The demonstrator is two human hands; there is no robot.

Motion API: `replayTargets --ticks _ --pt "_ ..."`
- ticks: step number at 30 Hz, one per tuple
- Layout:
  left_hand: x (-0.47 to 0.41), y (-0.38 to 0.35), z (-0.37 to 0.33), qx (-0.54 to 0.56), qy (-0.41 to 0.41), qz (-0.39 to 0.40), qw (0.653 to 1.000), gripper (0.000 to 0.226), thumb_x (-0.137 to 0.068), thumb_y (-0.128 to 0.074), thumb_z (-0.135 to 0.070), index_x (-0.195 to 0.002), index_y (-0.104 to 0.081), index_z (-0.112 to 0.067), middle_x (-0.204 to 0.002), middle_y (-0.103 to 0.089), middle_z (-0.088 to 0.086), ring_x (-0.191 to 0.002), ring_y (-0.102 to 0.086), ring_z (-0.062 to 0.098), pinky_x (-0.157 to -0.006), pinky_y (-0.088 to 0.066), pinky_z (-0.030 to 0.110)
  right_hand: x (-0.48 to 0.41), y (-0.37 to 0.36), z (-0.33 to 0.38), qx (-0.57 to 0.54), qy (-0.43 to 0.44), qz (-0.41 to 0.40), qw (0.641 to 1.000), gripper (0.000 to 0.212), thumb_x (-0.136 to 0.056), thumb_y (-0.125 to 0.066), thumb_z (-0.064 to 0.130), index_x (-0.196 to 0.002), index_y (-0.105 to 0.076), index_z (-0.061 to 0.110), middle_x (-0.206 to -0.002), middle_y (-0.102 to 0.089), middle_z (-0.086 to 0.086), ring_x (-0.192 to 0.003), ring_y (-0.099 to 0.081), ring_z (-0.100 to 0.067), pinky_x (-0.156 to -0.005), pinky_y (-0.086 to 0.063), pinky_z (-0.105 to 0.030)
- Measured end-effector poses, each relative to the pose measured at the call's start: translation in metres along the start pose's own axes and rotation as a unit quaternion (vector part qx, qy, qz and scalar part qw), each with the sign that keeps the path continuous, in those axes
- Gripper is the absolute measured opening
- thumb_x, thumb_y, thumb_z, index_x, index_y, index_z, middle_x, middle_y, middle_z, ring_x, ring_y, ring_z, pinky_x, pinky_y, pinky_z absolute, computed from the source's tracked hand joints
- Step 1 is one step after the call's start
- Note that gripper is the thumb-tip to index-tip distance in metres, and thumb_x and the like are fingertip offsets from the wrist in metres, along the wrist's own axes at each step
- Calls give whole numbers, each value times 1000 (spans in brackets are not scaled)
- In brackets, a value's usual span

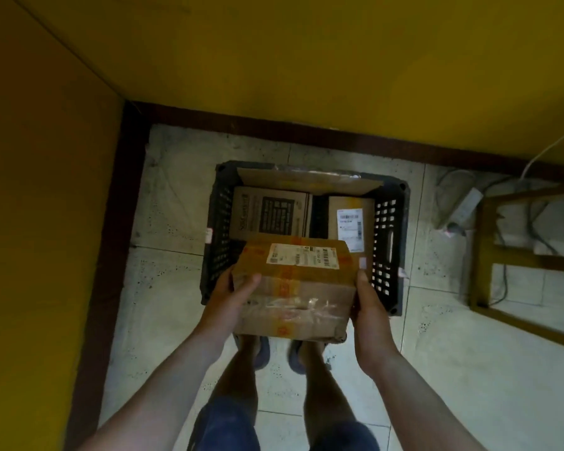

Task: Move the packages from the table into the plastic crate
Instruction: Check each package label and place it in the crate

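Cardboard package (293, 288) hangs over the crate's (388, 242) near end, left hand (232, 297) and right hand (370, 307) clasping opposite sides, thumbs up top, other fingers hidden beneath. Likely kept level for lowering inside.

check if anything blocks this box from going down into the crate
Nothing visible lies between the package, held by the left hand and right hand, and the open crate. A printed box, a labelled box and a leaning cardboard sheet fill its far half; its near half is hidden beneath the package.
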State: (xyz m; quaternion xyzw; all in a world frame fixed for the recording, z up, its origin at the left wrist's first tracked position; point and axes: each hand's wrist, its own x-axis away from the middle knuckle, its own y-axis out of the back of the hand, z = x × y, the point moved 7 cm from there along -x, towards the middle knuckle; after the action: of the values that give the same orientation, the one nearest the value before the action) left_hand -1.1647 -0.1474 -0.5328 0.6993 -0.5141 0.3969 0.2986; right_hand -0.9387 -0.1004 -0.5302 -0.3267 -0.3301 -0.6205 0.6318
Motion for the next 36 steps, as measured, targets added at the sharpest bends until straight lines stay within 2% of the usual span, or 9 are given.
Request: replayTargets --ticks 3,8,13,17,23,25,28,33,36 --pt "-32 -3 18 -43 23 14 999 33 -89 -60 -47 -121 -59 -41 -114 -67 -12 -100 -62 6 -72 -43 25 -19 1 -25 -10 1 -1 1000 53 -91 -45 66 -131 -57 33 -128 -66 4 -116 -64 -15 -92 -51 -41" --pt "-81 -3 44 -108 59 -43 992 24 -93 -56 -48 -116 -55 -44 -103 -59 -12 -91 -56 7 -81 -41 32 -60 5 -57 23 -19 -34 999 37 -91 -58 48 -128 -56 43 -118 -69 10 -103 -69 -13 -75 -58 -29" --pt "-125 3 63 -133 71 -80 985 35 -94 -55 -47 -129 -53 -38 -111 -55 -7 -99 -53 16 -81 -41 33 -112 -5 -83 118 -37 -77 989 35 -98 -53 34 -133 -51 40 -116 -62 7 -103 -60 -17 -76 -51 -32" --pt "-160 11 78 -138 74 -106 982 37 -96 -52 -46 -132 -51 -35 -113 -54 -4 -94 -53 16 -83 -43 35 -148 -16 -109 189 -61 -78 977 40 -100 -49 35 -140 -47 31 -124 -60 0 -112 -57 -24 -94 -48 -41" --pt "-210 31 95 -177 87 -135 971 51 -95 -49 -54 -140 -43 -30 -127 -50 3 -113 -52 27 -92 -42 40 -188 -41 -137 237 -84 -48 967 37 -100 -49 32 -137 -46 33 -117 -59 -1 -83 -54 -13 -65 -44 -25" --pt "-225 37 102 -181 102 -131 969 57 -95 -49 -55 -144 -39 -27 -140 -48 9 -123 -50 33 -102 -40 47 -201 -54 -144 249 -92 -16 964 40 -100 -50 27 -139 -43 28 -129 -57 -7 -101 -59 -24 -84 -52 -40" --pt "-240 41 109 -157 107 -124 974 57 -94 -52 -53 -141 -41 -24 -136 -54 7 -105 -58 23 -94 -42 40 -215 -65 -153 229 -113 10 967 51 -98 -53 28 -146 -37 29 -140 -51 -9 -123 -51 -32 -106 -42 -50" --pt "-236 43 110 -158 118 -133 971 58 -91 -60 -48 -143 -43 -26 -136 -54 7 -122 -53 30 -101 -44 46 -213 -55 -154 219 -128 -6 967 46 -96 -57 32 -140 -46 29 -134 -57 -6 -120 -55 -31 -104 -44 -49" --pt "-215 33 99 -156 116 -135 972 47 -94 -58 -42 -137 -46 -28 -125 -54 -2 -112 -54 24 -81 -45 34 -194 -44 -137 224 -128 -10 966 33 -93 -59 36 -125 -59 30 -118 -65 -3 -108 -59 -25 -88 -49 -38"
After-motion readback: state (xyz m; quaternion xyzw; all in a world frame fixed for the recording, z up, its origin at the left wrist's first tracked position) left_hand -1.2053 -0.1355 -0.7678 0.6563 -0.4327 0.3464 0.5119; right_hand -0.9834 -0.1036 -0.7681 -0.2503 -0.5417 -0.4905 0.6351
